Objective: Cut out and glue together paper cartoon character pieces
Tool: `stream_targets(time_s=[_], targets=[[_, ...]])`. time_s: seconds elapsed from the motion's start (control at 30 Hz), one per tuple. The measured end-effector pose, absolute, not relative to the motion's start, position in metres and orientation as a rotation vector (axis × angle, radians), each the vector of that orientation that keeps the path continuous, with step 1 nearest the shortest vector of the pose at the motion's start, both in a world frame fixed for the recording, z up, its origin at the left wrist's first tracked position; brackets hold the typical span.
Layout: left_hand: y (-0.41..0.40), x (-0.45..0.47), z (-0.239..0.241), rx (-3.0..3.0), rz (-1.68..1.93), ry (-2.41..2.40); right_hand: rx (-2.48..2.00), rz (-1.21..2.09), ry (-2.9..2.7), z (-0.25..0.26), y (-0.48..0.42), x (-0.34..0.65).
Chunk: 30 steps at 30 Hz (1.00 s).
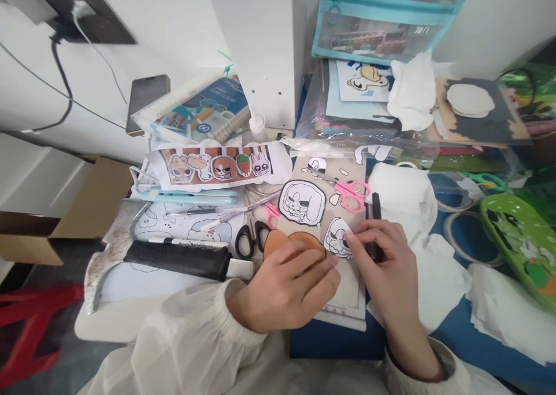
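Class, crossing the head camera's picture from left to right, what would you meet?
Brown cardboard box, bare left hand, white paper cut-out with a drawn face, bare right hand, patterned green oval object.

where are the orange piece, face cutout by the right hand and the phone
orange piece [274, 241]: head view, uncovered left part
face cutout [336, 238]: head view, printed face
phone [148, 101]: head view, dark screen

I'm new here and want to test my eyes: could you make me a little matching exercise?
1. left hand
2. right hand
3. pouch
4. cardboard box

A. clear with turquoise trim
B. fingertips at the small cutout's right edge
C. brown, far left
D. over the orange piece

Pairs: 1-D, 2-B, 3-A, 4-C
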<state>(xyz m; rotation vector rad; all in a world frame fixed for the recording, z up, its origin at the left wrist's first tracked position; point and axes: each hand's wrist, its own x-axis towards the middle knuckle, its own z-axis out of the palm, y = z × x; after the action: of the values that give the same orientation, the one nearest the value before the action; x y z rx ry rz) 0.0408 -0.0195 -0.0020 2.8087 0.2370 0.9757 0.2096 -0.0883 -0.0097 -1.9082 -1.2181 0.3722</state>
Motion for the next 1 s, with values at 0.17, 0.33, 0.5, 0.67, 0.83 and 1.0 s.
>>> stream_targets(time_s=[0.17,0.33,0.5,0.67,0.83,1.0], targets=[[-0.020,0.042,-0.004,2.822,0.953,0.255,-1.908,0.377,-1.218,-0.010,-0.089,0.210],[-0.020,0.042,-0.006,2.812,0.950,0.246,-1.916,0.397,-1.215,-0.011,-0.090,0.212],[-0.021,0.042,-0.005,2.814,0.939,0.250,-1.902,0.451,-1.245,-0.011,-0.091,0.217],[-0.021,0.041,-0.005,2.807,0.926,0.246,-1.863,0.511,-1.290,-0.012,-0.093,0.224],[-0.020,0.043,-0.006,2.806,0.932,0.255,-1.826,0.543,-1.313,-0.014,-0.095,0.229],[-0.020,0.044,-0.005,2.780,0.929,0.281,-1.799,0.577,-1.330,-0.014,-0.095,0.231]])
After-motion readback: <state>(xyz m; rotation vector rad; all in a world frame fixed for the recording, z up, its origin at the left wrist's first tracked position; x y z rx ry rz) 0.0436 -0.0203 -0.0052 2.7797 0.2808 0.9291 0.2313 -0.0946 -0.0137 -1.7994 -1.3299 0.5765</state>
